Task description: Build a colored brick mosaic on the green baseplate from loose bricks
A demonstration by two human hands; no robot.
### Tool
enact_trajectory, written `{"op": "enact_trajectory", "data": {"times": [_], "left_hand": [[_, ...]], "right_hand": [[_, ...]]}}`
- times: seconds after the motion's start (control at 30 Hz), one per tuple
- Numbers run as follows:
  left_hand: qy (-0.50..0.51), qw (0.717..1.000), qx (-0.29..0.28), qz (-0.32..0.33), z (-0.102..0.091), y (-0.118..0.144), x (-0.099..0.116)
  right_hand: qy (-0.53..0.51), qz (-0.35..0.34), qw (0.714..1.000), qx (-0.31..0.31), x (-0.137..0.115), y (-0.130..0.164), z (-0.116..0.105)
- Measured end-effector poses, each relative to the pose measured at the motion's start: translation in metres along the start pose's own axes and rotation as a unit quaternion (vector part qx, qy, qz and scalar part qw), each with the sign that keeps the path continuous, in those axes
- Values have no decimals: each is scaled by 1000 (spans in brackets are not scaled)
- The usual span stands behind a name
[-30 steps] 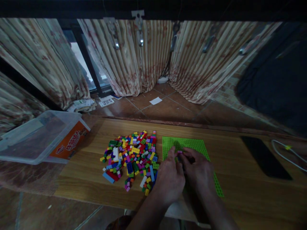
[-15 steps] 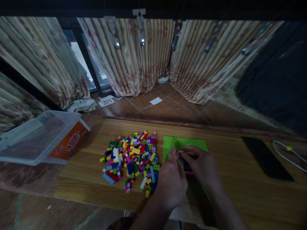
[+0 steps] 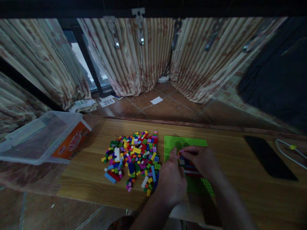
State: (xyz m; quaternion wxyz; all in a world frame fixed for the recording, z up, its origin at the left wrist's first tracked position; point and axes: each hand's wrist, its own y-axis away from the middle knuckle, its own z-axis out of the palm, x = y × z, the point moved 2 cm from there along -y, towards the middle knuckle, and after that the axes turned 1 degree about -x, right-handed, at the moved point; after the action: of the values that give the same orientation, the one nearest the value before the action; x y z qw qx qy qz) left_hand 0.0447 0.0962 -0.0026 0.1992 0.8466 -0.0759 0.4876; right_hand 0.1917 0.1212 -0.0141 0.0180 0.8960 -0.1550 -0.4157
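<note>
A green studded baseplate lies on the table in front of me. On it stands a low build of toy bricks, with red, white and blue layers, partly covered by my hands. My left hand is at the build's left side, index finger pointing forward and thumb against the bricks. My right hand reaches in from the right. Its thumb and index finger pinch a small pink brick at the build's far left corner. Whether that brick is seated there is too small to tell.
A spread of loose coloured bricks lies left of the baseplate. Beyond it sits a clear plastic bin with an orange label. A black flat object and a white cable are at the right on the wooden table.
My right hand has shifted slightly, its fingers pulled back from the build's top, so more of the layered bricks shows. My left hand stays nearly in place. The view has moved slightly.
</note>
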Motion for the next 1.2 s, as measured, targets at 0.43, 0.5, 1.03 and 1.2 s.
{"op": "enact_trajectory", "data": {"times": [0.43,0.5,1.03,1.2], "left_hand": [[4,1000,13,6,-1,-1,0],[1,1000,11,6,-1,-1,0],[311,918,224,104,-25,1,6],[270,907,257,198,-20,36,33]], "right_hand": [[-43,-9,999,14,5,4,-1],[-52,-3,998,18,8,4,-2],[-263,34,941,209,-1,21,-11],[-274,-22,952,136,-17,41,6]]}}
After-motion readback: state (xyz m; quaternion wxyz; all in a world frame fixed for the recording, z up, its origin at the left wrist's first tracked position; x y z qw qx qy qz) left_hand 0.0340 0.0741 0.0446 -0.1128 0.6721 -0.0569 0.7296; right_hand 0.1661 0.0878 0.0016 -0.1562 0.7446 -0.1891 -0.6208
